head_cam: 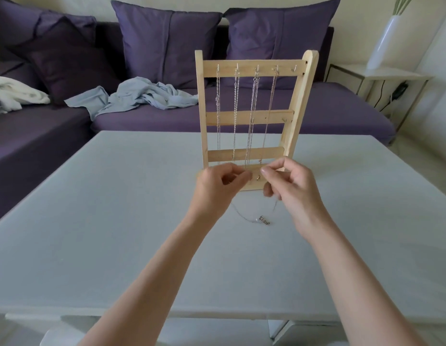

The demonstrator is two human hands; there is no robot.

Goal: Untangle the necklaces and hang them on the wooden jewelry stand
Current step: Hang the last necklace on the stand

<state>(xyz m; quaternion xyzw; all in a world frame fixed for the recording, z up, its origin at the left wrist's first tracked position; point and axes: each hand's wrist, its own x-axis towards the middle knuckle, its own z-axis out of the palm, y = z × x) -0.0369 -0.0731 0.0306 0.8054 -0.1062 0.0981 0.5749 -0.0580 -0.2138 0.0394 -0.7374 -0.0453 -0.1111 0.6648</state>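
Behind, a crumpled shirt (139, 96) lies on the sofa (329, 108).

The surface (117, 221) is a pale grey-white rectangular top. On it, just beyond both grips, stands the wooden jewelry stand (249, 116), upright on its base, with 4 chains (235, 101) hanging from the hooks of its top bar. Below and between the left grip (223, 182) and the right grip (286, 181), a thin necklace (263, 219) loops down from them; its lowest part with a small beaded pendant appears to rest on the surface, just nearer the viewer than the grips.
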